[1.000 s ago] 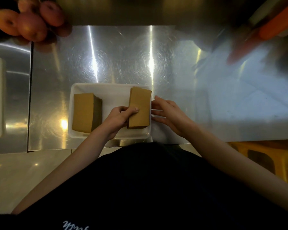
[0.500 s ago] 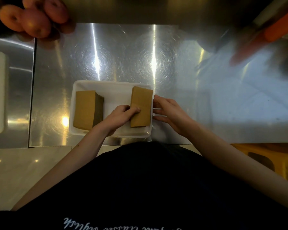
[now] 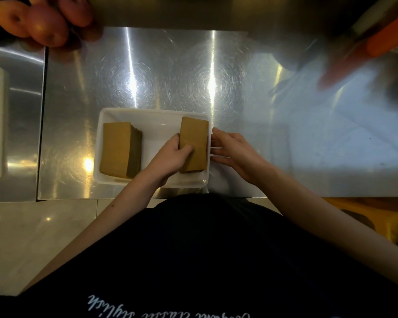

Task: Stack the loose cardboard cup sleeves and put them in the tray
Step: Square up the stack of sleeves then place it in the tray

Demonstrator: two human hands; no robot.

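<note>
Single head-worn wide-angle view: the camera looks steeply down from above the person's chest onto the steel table [image 3: 170,65]. The white tray [image 3: 159,125] lies close beneath the lens near frame centre; the person's dark clothing [image 3: 216,249] fills the lower third, nearest the camera.

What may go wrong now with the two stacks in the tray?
The right stack of sleeves, gripped by the left hand, sits against the right wall of the tray; it may catch the rim and tip. The left stack of sleeves is fanned on its right side and may slide apart if bumped.
</note>
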